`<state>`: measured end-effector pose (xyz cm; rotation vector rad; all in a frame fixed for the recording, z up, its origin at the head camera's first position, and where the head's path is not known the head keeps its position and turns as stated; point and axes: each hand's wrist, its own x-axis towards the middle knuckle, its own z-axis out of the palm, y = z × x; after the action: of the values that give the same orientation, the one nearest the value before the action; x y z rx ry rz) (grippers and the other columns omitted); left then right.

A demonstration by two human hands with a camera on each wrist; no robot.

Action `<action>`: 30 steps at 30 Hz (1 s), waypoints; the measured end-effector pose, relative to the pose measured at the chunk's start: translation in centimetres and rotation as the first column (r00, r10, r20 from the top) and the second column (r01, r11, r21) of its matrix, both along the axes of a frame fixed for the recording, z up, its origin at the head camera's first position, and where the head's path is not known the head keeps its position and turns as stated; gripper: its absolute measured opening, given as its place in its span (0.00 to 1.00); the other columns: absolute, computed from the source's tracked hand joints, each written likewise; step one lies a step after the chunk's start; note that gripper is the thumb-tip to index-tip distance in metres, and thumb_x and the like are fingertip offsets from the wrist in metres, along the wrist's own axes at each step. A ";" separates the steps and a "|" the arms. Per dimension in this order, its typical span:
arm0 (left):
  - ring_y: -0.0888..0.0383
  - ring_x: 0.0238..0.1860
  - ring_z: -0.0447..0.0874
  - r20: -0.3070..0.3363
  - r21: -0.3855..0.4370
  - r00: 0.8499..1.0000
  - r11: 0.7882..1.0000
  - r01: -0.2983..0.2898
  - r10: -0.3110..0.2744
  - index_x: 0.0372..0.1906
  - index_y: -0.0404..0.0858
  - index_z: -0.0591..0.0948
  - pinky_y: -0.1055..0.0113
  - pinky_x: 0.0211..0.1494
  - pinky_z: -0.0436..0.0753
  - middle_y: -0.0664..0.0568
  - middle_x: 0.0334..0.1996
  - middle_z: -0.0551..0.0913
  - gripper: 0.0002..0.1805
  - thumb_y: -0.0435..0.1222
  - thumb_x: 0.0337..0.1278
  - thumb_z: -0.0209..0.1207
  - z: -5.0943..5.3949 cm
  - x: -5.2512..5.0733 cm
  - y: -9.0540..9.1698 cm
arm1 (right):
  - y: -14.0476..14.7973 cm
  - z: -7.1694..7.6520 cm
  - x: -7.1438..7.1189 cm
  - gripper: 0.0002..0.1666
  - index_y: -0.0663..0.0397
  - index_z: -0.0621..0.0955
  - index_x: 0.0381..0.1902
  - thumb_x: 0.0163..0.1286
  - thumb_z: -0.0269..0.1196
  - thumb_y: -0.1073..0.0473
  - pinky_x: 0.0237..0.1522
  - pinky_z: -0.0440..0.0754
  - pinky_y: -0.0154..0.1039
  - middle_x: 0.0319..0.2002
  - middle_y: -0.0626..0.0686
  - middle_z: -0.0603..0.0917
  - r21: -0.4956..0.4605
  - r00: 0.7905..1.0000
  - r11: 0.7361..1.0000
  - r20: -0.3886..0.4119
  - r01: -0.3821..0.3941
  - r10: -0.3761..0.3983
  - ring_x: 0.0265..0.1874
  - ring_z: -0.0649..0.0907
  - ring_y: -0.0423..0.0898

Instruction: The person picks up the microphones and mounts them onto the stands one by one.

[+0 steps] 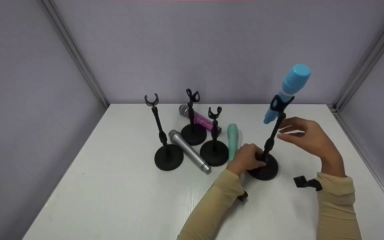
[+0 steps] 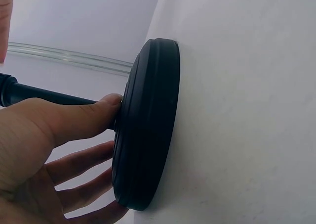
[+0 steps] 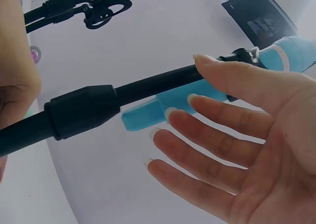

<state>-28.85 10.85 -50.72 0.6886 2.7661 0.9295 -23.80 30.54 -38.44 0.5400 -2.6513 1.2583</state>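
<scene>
A light blue microphone point(image 1: 295, 80) sits tilted in the clip of a black microphone stand point(image 1: 269, 145) at the right of the table. Low on that stand, my left hand point(image 1: 245, 157) holds it by the foot of the stem. The left wrist view shows the thumb and fingertips against the round base point(image 2: 150, 125), which rests on the table. My right hand point(image 1: 308, 136) is beside the upper stem, its fingers loosely bent and spread. In the right wrist view, the thumb tip overlaps the stem point(image 3: 158, 84); whether it touches, I cannot tell.
Left of my hands stand three more black stands: one at left point(image 1: 168, 156), one at back point(image 1: 193, 134), one nearer point(image 1: 214, 153). Among them lie a silver microphone point(image 1: 190, 151) and a glittery pink microphone point(image 1: 203, 120). A mint green microphone point(image 1: 232, 136) lies by my left hand.
</scene>
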 end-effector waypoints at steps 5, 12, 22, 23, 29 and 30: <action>0.67 0.34 0.79 -0.010 -0.014 1.000 1.000 0.008 -0.008 0.44 0.48 0.92 0.75 0.42 0.81 0.61 0.34 0.89 0.11 0.43 0.55 0.75 0.1 0.2 -0.1 | -0.2 -0.8 0.1 0.20 0.53 0.85 0.57 0.70 0.71 0.55 0.49 0.80 0.19 0.53 0.56 0.87 -0.015 1.000 1.000 0.001 0.007 -0.007 0.47 0.85 0.29; 0.68 0.36 0.80 -0.011 -0.014 1.000 1.000 0.006 -0.006 0.45 0.48 0.92 0.75 0.44 0.81 0.62 0.35 0.90 0.12 0.43 0.55 0.75 0.1 0.2 -0.4 | -0.9 -1.7 -0.5 0.19 0.54 0.86 0.53 0.68 0.73 0.53 0.49 0.81 0.20 0.50 0.56 0.88 0.012 1.000 1.000 0.028 -0.009 0.008 0.46 0.86 0.30; 0.68 0.39 0.81 -0.018 -0.026 1.000 1.000 -0.001 0.000 0.48 0.49 0.91 0.74 0.49 0.82 0.61 0.39 0.91 0.14 0.43 0.55 0.75 0.0 0.1 -0.6 | -2.1 -3.3 -1.8 0.20 0.58 0.88 0.50 0.65 0.74 0.52 0.43 0.83 0.28 0.47 0.58 0.91 0.089 0.996 0.995 0.077 -0.047 0.040 0.45 0.89 0.42; 0.68 0.39 0.81 -0.017 -0.029 1.000 1.000 -0.002 0.001 0.48 0.49 0.91 0.73 0.50 0.83 0.61 0.39 0.91 0.15 0.43 0.55 0.75 0.0 0.1 -0.6 | -2.2 -3.4 -1.8 0.20 0.58 0.88 0.50 0.64 0.75 0.52 0.43 0.83 0.28 0.46 0.58 0.91 0.098 0.997 0.994 0.069 -0.047 0.040 0.44 0.89 0.43; 0.67 0.41 0.80 -0.005 -0.022 1.000 1.000 -0.010 0.010 0.47 0.49 0.91 0.73 0.51 0.82 0.62 0.38 0.90 0.14 0.43 0.55 0.75 0.1 0.1 -0.5 | -2.4 -4.3 -2.6 0.17 0.54 0.90 0.44 0.61 0.77 0.52 0.42 0.82 0.29 0.39 0.54 0.92 0.116 0.998 0.993 0.065 -0.033 0.026 0.40 0.87 0.37; 0.67 0.40 0.80 -0.005 -0.019 1.000 1.000 -0.007 0.007 0.47 0.49 0.91 0.73 0.51 0.82 0.61 0.38 0.90 0.14 0.43 0.55 0.76 0.1 0.1 -0.5 | -2.4 -4.5 -2.6 0.17 0.54 0.90 0.44 0.60 0.77 0.52 0.42 0.82 0.29 0.38 0.53 0.92 0.113 0.998 0.993 0.067 -0.030 0.023 0.40 0.87 0.36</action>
<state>-28.73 10.37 -50.60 0.6791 2.7793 0.9033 -26.43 28.11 -42.92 0.5613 -2.7928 1.1556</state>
